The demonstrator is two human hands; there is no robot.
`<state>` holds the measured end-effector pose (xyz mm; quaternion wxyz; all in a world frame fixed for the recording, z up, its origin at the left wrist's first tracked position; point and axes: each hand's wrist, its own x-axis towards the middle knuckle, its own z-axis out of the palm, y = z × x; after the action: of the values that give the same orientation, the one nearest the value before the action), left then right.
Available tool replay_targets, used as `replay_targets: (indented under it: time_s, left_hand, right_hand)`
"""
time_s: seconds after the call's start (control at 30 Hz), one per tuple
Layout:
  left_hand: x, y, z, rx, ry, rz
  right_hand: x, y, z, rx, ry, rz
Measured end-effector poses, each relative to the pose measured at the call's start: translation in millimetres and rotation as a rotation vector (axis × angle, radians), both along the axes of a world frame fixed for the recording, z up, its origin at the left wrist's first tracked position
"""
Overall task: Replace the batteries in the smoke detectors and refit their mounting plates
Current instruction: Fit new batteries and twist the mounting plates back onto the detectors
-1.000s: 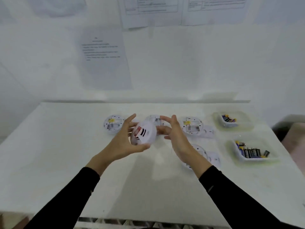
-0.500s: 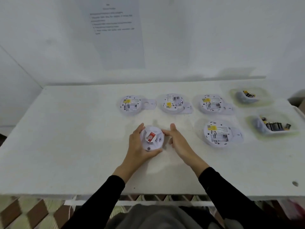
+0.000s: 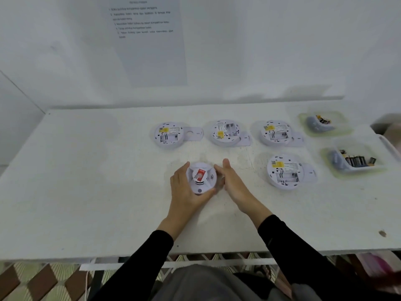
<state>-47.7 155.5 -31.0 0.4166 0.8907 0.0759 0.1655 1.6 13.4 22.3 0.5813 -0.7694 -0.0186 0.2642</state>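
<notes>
A white smoke detector (image 3: 201, 178) with a red label lies face up on the white table (image 3: 86, 181). My left hand (image 3: 184, 190) grips it from the left, thumb curled under its near edge. My right hand (image 3: 233, 185) touches its right side with straight fingers. Three detectors lie on their faces in a back row (image 3: 168, 134) (image 3: 225, 132) (image 3: 275, 133), battery bays showing, each with a mounting plate beside it. Another open detector (image 3: 284, 171) lies to the right.
Two clear trays of batteries stand at the right: a far tray (image 3: 323, 122) and a nearer tray (image 3: 355, 161). A printed sheet (image 3: 147, 40) hangs on the wall behind. The table's front edge runs just under my forearms.
The detector, held up in the air a second ago, has come down onto the table between my hands. The camera has tilted downward.
</notes>
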Motion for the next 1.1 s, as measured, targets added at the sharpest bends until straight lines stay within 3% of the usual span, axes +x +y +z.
replay_targets:
  time_s: [0.13,0.23,0.4,0.67,0.9,1.1]
  left_hand:
    - [-2.4,-0.9,8.1,-0.065,0.023,0.013]
    - [5.0,10.1,21.3,-0.188,0.038,0.106]
    - [52.6,66.0,40.0,-0.226,0.015,0.244]
    - [104.4,121.6,38.5,-0.185,0.282,0.130]
    - [123.1,125.0,33.7,-0.086,0.329,0.060]
    - [106.0,118.2,41.8,-0.009,0.240,0.076]
  right_hand:
    - [3.4,-2.3,-5.6,-0.015,-0.038,-0.094]
    - [20.5,4.1,1.1,-0.045,-0.249,-0.116]
    - [87.1,45.1,12.1,-0.232,-0.587,0.126]
    - [155.3,98.4,14.6,-0.898,-0.750,0.659]
    - [161.6,105.6,11.4,-0.891,-0.694,0.610]
    - [152.8,93.9,15.1,-0.907,-0.820,0.546]
